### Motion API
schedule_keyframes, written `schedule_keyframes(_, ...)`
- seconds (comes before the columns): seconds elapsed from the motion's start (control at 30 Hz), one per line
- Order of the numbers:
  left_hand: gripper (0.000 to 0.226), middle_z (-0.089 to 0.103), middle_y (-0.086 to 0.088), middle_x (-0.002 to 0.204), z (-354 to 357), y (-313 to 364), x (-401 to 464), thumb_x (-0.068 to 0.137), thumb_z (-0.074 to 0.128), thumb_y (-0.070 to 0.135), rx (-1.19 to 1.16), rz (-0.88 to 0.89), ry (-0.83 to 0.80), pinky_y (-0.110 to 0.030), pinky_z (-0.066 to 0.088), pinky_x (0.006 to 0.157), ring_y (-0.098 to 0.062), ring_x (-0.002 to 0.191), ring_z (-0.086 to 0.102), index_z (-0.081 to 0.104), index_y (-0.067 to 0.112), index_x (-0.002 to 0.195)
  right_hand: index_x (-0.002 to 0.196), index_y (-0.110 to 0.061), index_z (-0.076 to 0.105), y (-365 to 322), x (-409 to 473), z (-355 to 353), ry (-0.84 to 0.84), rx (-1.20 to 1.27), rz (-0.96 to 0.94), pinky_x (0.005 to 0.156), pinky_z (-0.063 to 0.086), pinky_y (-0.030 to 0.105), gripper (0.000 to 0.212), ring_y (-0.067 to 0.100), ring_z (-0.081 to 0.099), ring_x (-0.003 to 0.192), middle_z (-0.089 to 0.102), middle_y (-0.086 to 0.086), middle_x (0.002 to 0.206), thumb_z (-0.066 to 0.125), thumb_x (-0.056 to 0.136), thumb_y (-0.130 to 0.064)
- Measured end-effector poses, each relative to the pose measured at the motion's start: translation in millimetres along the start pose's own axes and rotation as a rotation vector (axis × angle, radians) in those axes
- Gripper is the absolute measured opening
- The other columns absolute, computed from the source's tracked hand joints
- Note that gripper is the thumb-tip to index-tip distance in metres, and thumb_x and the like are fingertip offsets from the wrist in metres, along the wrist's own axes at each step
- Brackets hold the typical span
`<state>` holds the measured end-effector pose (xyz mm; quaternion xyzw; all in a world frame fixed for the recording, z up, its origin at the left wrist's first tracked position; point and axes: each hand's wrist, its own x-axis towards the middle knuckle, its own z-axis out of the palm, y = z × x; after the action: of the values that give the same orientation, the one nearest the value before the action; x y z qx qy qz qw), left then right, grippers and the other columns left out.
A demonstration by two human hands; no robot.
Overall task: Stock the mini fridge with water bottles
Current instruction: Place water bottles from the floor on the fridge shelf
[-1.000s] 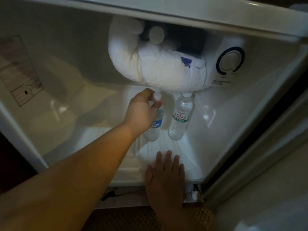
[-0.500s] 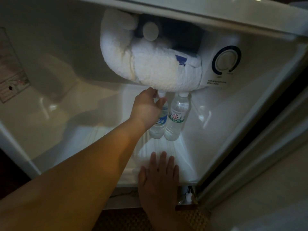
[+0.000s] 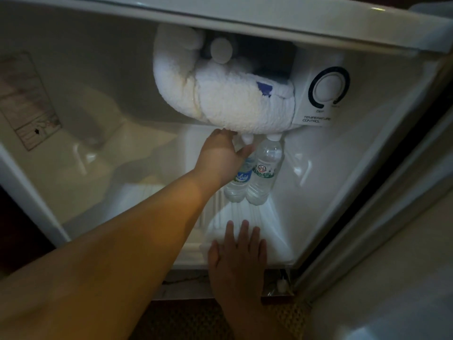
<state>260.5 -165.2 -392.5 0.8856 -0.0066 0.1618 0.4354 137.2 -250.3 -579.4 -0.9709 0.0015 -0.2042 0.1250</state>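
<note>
Left hand (image 3: 220, 155) grips the blue-labelled clear plastic water bottle (image 3: 239, 180) upright beside the green-labelled one (image 3: 263, 173) at the white fridge (image 3: 343, 192) back; right hand (image 3: 239, 256) rests flat; remaining stock unseen.

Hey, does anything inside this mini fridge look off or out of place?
Yes. The freezer compartment at the top is buried under a thick bulging white mass of frost, hanging so low that the white caps of the two clear plastic water bottles sit right against its underside. It looks overdue for defrosting.

Two clear water bottles (image 3: 250, 177) upright, apparently touching, at mini fridge (image 3: 343, 168) back.
</note>
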Motion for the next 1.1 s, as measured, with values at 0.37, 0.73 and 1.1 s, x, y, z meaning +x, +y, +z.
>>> schedule_keyframes(0.37,0.053,0.060,0.002,0.130,-63.5,-43.3,-89.9,0.099,0.059,0.057,0.185,-0.048,-0.025,-0.031,0.056,0.092,-0.012,0.106,0.066,0.054,0.024,0.141,0.133,-0.022,0.066,-14.9,0.2,-11.4,-0.064,0.043,-0.078,0.113,0.035,0.064,0.046,0.039,0.050,0.136,0.059,0.014,0.143,0.055,0.094,-0.044)
schedule_keyframes(0.73,0.032,0.061,0.006,0.066,-298.7,-89.3,-267.8,0.107,0.053,0.035,0.714,0.369,0.066,-0.029,0.047,0.048,-0.012,0.053,0.056,0.070,0.015,0.088,0.107,-0.018,0.072,-200.5,-31.6,-75.5,-0.148,0.458,-1.337,0.068,0.041,0.036,0.025,0.022,0.051,0.082,0.060,0.006,0.095,0.055,0.100,-0.035)
schedule_keyframes(1.1,0.040,0.056,0.011,0.074,-409.6,-149.2,-412.9,0.104,0.024,0.063,1.085,-0.451,-0.347,-0.031,0.052,0.066,-0.005,0.064,0.054,0.050,0.034,0.097,0.124,-0.028,0.062,-286.9,-133.3,-61.7,-0.519,0.458,-1.696,0.064,0.049,0.032,0.052,0.013,0.054,0.085,0.057,-0.005,0.105,0.049,0.094,-0.069)
